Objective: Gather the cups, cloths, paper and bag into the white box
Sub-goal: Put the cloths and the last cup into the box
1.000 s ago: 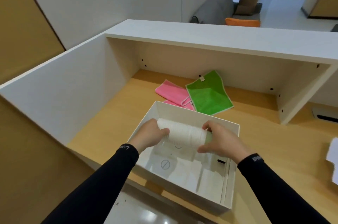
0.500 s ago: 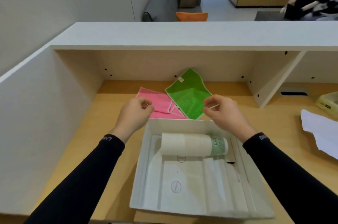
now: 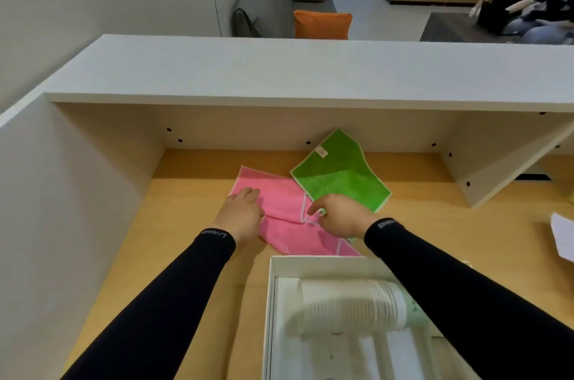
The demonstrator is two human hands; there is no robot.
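Left hand (image 3: 243,212) is laid flat on the pink cloth (image 3: 284,209); its hem is pinched by the right hand (image 3: 337,215). Both layers should be gathered before lifting.

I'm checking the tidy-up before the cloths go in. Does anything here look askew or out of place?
Nothing is spilled or damaged. The stack of white paper cups lies on its side in the white box. The pink cloth is rumpled and folded over itself under both hands, and the green cloth sits skewed, its far corner riding up the back panel.
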